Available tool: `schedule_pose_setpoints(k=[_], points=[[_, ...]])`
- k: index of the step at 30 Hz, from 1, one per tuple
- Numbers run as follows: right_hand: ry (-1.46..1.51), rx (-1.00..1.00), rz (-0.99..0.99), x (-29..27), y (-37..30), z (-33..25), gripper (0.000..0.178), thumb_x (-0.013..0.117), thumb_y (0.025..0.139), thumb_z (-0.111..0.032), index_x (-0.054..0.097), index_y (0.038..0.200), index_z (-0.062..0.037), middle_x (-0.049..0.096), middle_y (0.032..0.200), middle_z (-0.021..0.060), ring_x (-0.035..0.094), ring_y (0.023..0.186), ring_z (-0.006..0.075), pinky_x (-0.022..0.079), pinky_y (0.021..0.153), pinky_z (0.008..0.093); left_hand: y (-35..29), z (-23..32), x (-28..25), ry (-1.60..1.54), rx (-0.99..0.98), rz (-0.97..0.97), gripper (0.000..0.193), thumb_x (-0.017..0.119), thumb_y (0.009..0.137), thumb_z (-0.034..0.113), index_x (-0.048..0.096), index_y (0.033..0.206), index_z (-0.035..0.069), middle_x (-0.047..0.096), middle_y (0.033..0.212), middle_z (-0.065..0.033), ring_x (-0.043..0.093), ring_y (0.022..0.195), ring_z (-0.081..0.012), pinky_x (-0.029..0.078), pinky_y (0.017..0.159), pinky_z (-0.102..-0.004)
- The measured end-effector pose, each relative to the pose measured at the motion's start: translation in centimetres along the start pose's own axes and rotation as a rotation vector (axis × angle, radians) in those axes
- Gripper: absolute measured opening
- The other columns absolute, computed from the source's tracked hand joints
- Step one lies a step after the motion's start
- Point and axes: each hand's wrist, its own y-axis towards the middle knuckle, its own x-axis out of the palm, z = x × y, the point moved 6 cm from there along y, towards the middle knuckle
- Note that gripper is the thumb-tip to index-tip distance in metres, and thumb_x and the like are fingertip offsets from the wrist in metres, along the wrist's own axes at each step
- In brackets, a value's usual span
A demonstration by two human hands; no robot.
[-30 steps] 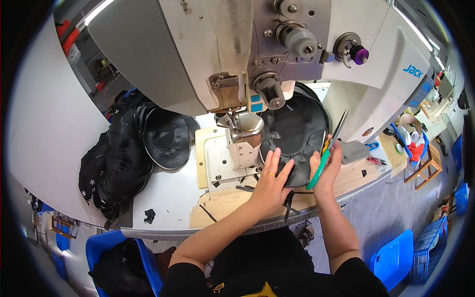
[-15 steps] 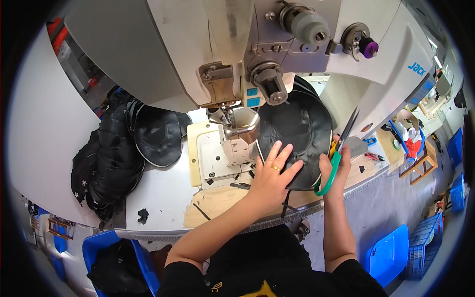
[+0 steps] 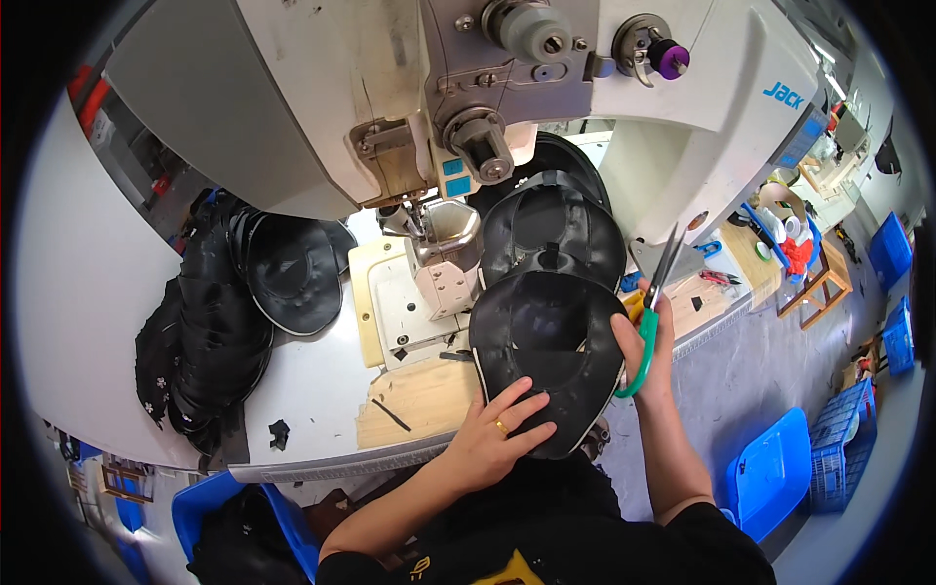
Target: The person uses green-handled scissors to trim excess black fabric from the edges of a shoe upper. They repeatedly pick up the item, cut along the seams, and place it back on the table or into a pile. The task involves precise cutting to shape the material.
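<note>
A rounded black leather-like piece (image 3: pixel 502 302) with a pale edge lies in front of me, its near end reaching over the table's front edge. My left hand (image 3: pixel 497 439) rests on that near end, fingers spread over the surface. My right hand (image 3: pixel 658 346) is closed around scissors (image 3: pixel 647 341) with green and yellow handles, blades pointing up and away. The right thumb touches the piece's right edge. Just beyond, a similar black piece (image 3: pixel 595 244) adjoins the first, with more behind it under the sewing machine arm (image 3: pixel 673 166).
The sewing machine's post (image 3: pixel 450 278) stands left of the pieces. More black pieces (image 3: pixel 302 278) are heaped at the left. Dark scraps (image 3: pixel 280 434) lie on the white tabletop (image 3: pixel 312 390). Snips (image 3: pixel 720 279) lie at the right. Blue bins (image 3: pixel 770 473) stand on the floor.
My left hand has drawn the front black piece toward my body, uncovering another behind it. The right hand, with the scissors, has shifted slightly nearer. The whole view has shifted a little.
</note>
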Motion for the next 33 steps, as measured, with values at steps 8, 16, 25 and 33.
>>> schedule_pose_setpoints(k=[8, 16, 25, 33], points=[[0.106, -0.134, 0.022, -0.9, -0.5, -4.0, 0.057, 0.056, 0.074, 0.012, 0.045, 0.127, -0.0056, 0.051, 0.088, 0.0008, 0.048, 0.079, 0.006, 0.039, 0.067, 0.0173, -1.7, 2.2, -1.1, 0.004, 0.105, 0.061, 0.041, 0.062, 0.073, 0.007, 0.063, 0.113, 0.019, 0.044, 0.137, -0.0068, 0.037, 0.131, -0.0303, 0.039, 0.088, -0.0543], [0.192, -0.209, 0.269, -10.9, -2.5, -8.4, 0.064, 0.062, 0.075, -0.011, 0.036, 0.133, 0.0003, 0.052, 0.09, 0.0071, 0.054, 0.086, 0.0155, 0.043, 0.082, 0.0266, 2.7, -1.0, -0.4, 0.019, -0.186, 0.183, 0.044, 0.063, 0.069, -0.001, 0.061, 0.111, 0.009, 0.051, 0.122, -0.017, 0.051, 0.111, -0.0369, 0.044, 0.091, -0.0457], [0.557, -0.156, 0.39, -18.1, -0.7, -8.7, 0.061, 0.045, 0.08, -0.014, 0.032, 0.136, 0.0041, 0.055, 0.115, 0.0213, 0.058, 0.107, 0.0319, 0.045, 0.096, 0.0397, 3.4, -6.2, 3.3, -0.824, -0.714, 0.449, 0.049, 0.062, 0.08, -0.003, 0.044, 0.124, 0.004, 0.045, 0.111, -0.0116, 0.054, 0.089, -0.0189, 0.049, 0.076, -0.0315], [0.863, 0.104, 0.047, -4.5, 1.9, -5.0, 0.052, 0.046, 0.078, -0.006, 0.037, 0.129, 0.0016, 0.055, 0.11, 0.021, 0.059, 0.099, 0.0331, 0.048, 0.091, 0.0412, 2.8, -5.1, 5.9, -1.223, -0.92, 0.821, 0.065, 0.056, 0.076, -0.014, 0.032, 0.131, 0.009, 0.036, 0.117, -0.0073, 0.052, 0.101, -0.0174, 0.052, 0.074, -0.0282]])
